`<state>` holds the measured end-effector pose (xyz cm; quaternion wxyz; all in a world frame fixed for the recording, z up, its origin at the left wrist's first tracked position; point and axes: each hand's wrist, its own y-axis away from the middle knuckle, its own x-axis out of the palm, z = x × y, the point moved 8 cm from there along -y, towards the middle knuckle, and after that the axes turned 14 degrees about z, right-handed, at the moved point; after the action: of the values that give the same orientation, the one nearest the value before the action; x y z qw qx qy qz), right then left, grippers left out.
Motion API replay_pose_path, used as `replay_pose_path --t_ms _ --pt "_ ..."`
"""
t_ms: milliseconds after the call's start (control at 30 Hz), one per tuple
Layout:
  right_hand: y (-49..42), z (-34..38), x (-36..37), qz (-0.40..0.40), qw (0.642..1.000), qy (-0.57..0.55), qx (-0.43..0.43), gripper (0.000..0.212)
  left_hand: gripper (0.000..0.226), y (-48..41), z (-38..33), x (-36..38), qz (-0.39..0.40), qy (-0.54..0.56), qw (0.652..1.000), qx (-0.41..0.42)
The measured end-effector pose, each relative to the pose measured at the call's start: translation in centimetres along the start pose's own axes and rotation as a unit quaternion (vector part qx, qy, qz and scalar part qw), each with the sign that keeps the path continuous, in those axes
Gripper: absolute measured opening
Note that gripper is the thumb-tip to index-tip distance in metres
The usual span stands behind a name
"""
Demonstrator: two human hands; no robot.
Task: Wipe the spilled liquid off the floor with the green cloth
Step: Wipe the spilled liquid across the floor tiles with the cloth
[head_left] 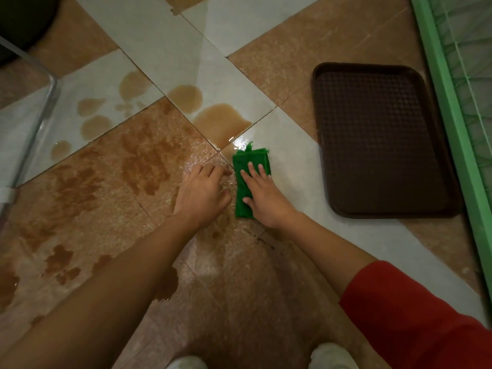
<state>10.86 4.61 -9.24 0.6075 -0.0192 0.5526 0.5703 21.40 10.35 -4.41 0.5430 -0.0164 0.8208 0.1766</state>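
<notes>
A folded green cloth (246,166) lies flat on the tiled floor near the middle of the view. My right hand (266,198) presses down on it with fingers spread. Just left of the cloth, my left hand (202,193) rests on the wet floor, its fingertips touching the cloth's left edge and holding nothing. Brown spilled liquid (221,121) pools just beyond the cloth. More puddles and streaks of the brown liquid (143,155) spread to the left over the brown and white tiles.
A dark brown plastic tray (383,139) lies on the floor to the right. A green frame (452,129) runs along the right edge. A metal tube leg (37,121) stands at the left. My shoes (332,355) show at the bottom.
</notes>
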Motion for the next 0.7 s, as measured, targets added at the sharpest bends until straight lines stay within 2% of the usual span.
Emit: replay_pose_path --t_ms 133,267,433,567,700 --pt "0.6 -1.3 0.3 0.007 1.000 0.022 0.022 0.069 0.037 0.2 0.9 0.3 0.014 0.011 1.000 -0.017" --pt "-1.3 -1.4 -1.8 0.016 0.998 -0.024 0.054 0.075 0.038 0.1 1.3 0.6 0.031 0.000 0.999 -0.023" --pt "-1.9 -0.6 -2.7 -0.009 0.998 -0.063 0.025 0.074 0.037 -0.8 0.3 0.7 0.019 0.022 0.999 -0.015" --pt "-0.5 -1.0 -1.2 -0.043 0.998 -0.035 -0.007 0.066 0.037 -0.9 0.3 1.0 0.018 0.031 0.999 -0.015" --pt "-1.1 -1.7 -2.1 -0.054 0.997 -0.056 -0.002 0.060 0.036 -0.7 1.1 1.2 0.018 0.037 0.999 -0.027"
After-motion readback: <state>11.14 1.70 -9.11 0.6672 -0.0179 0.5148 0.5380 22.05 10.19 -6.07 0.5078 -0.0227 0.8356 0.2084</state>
